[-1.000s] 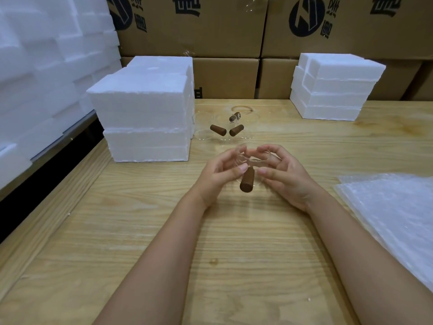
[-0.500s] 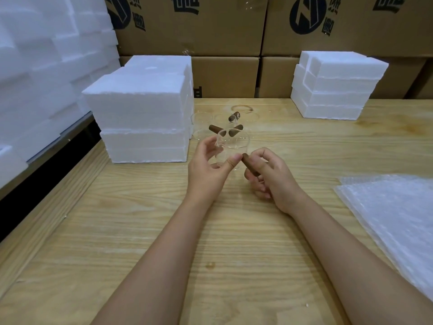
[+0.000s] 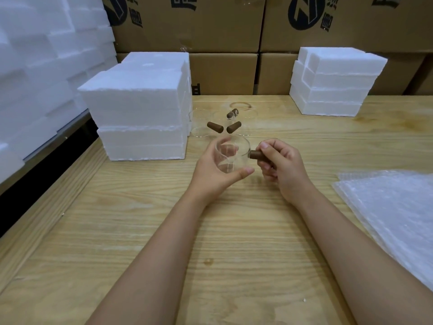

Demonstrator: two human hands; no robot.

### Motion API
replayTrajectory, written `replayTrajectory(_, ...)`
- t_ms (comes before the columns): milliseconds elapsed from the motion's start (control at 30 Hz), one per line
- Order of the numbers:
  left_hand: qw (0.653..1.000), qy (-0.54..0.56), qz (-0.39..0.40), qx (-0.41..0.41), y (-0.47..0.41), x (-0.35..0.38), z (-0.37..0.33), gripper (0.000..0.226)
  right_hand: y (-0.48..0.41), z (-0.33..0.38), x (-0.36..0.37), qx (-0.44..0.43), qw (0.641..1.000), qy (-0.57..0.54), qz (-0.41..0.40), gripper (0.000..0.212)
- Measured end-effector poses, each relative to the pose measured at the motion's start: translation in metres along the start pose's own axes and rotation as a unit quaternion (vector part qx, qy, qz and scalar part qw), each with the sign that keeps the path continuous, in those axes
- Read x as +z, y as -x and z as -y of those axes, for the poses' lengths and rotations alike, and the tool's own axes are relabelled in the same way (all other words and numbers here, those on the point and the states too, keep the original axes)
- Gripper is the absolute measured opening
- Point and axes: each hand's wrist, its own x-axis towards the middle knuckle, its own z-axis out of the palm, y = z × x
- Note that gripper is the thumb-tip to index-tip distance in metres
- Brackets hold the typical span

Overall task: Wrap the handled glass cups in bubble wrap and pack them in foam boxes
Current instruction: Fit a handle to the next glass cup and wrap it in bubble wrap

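A clear glass cup with a brown wooden handle is held just above the table's middle. My left hand cups the glass body, thumb under it and fingers behind. My right hand grips the handle, which points right. Three more glass cups with brown handles stand behind on the table. A stack of bubble wrap sheets lies at the right. White foam boxes are stacked at the left, with another foam stack at the back right.
The wooden table has bare surface in front of my hands. Brown cardboard cartons line the back. More white foam blocks are piled along the left, past the table's edge.
The cup turned from handle pointing down toward me to handle pointing right. My right hand moved from the glass rim onto the handle, and my left hand now cups the body.
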Motion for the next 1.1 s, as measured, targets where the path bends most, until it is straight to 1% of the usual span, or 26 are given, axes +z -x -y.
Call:
replayTrajectory(67, 1.0, -0.005, 0.001, 0.003, 0.001, 0.001, 0.001, 0.066, -0.001, -0.002, 0.0, -0.002, 1.0, 0.013, -0.008, 0.02)
replayTrajectory(167, 0.999, -0.042, -0.015, 0.017, 0.0, 0.001, 0.001, 0.065, -0.002, -0.007, 0.004, -0.004, 0.999, 0.017, -0.037, 0.022)
replayTrajectory(233, 0.997, -0.073, -0.024, 0.032, 0.0, 0.001, 0.001, 0.068, -0.001, -0.012, 0.013, -0.025, 0.995, 0.043, -0.091, 0.022)
replayTrajectory(300, 0.995, -0.087, -0.037, 0.038, 0.0, 0.002, -0.001, 0.07, 0.002, -0.019, 0.027, -0.07, 0.975, 0.124, -0.171, 0.018)
replayTrajectory(367, 0.993, -0.096, -0.044, 0.044, 0.001, 0.003, -0.003, 0.07, 0.006, -0.022, 0.042, -0.101, 0.958, 0.152, -0.22, 0.012)
replayTrajectory(400, 0.992, -0.106, -0.042, 0.047, 0.001, 0.004, -0.005, 0.07, 0.008, -0.022, 0.048, -0.098, 0.958, 0.14, -0.231, 0.012)
replayTrajectory(467, 0.989, -0.133, -0.021, 0.056, 0.002, 0.004, -0.007, 0.07, 0.007, -0.024, 0.054, -0.065, 0.96, 0.107, -0.25, 0.02)
replayTrajectory(533, 0.984, -0.162, 0.0, 0.078, 0.003, 0.005, -0.008, 0.073, 0.006, -0.023, 0.054, -0.022, 0.956, 0.119, -0.267, 0.029)
replayTrajectory(700, 0.977, -0.178, 0.016, 0.116, 0.005, 0.006, -0.008, 0.073, 0.003, -0.017, 0.053, 0.05, 0.955, 0.139, -0.257, 0.044)
replayTrajectory(767, 0.976, -0.186, 0.008, 0.115, 0.004, 0.006, -0.006, 0.069, 0.002, -0.016, 0.054, 0.069, 0.956, 0.167, -0.232, 0.049)
replayTrajectory(833, 0.974, -0.195, -0.007, 0.114, 0.003, 0.004, -0.004, 0.068, 0.003, -0.014, 0.054, 0.08, 0.954, 0.211, -0.196, 0.059)
replayTrajectory(900, 0.974, -0.202, -0.022, 0.101, 0.002, 0.002, -0.002, 0.071, 0.004, -0.014, 0.054, 0.081, 0.949, 0.254, -0.166, 0.071)
replayTrajectory(967, 0.977, -0.195, -0.031, 0.082, 0.001, 0.001, -0.001, 0.072, 0.006, -0.015, 0.054, 0.069, 0.948, 0.276, -0.142, 0.077)
replayTrajectory(1100, 0.985, -0.147, -0.039, 0.081, 0.0, -0.001, 0.002, 0.07, 0.008, -0.018, 0.047, 0.026, 0.953, 0.289, -0.09, 0.074)
